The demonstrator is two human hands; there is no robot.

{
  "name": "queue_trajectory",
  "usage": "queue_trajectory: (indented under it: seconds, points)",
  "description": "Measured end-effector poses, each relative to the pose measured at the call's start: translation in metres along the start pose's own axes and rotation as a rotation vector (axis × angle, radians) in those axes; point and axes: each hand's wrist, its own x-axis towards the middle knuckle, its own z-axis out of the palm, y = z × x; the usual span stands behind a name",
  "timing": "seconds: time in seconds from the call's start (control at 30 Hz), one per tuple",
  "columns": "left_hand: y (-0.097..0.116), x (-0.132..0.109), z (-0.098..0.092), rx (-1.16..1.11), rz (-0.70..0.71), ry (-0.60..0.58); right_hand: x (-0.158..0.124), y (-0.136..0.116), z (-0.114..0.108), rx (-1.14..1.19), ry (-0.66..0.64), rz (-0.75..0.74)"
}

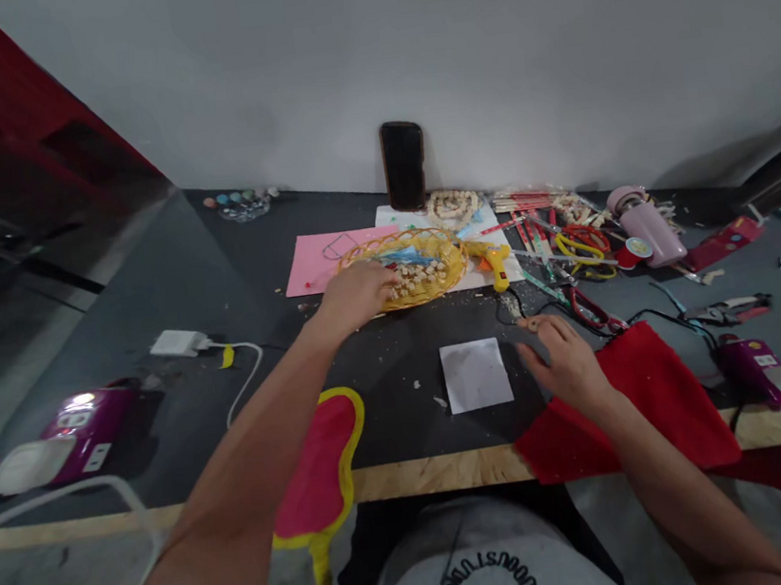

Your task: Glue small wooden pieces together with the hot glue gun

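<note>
My left hand reaches over the near left rim of a yellow woven basket. Its fingers are bent together at the pale wooden beads inside, and what they pinch, if anything, is hidden. Blue strands also lie in the basket. Off to the right, my right hand is raised above the table, closed in a pinch on a small tan wooden piece. A white paper square lies just left of that hand. Red felt spreads beneath the right wrist.
A yellow glue gun lies beside the basket, its cord running right. Scissors, pliers and a pink bottle crowd the right. A phone leans on the wall. A pink-and-yellow felt shape overhangs the front edge.
</note>
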Motion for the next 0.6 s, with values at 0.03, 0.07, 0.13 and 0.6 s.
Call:
queue_trajectory:
  seconds: [0.03,0.07,0.13,0.6]
  points:
    - [0.001,0.003,0.0,0.001,0.011,-0.02,0.0,-0.002,0.0,0.017,-0.011,-0.019]
    - [0.001,0.005,0.001,0.003,0.021,-0.035,0.0,-0.003,0.001,0.033,-0.023,-0.035]
    - [-0.001,0.008,0.001,0.003,0.036,-0.053,0.0,-0.005,0.0,0.053,-0.035,-0.052]
    - [-0.004,0.001,-0.004,-0.045,0.101,-0.004,0.01,-0.007,-0.006,0.134,-0.103,-0.109]
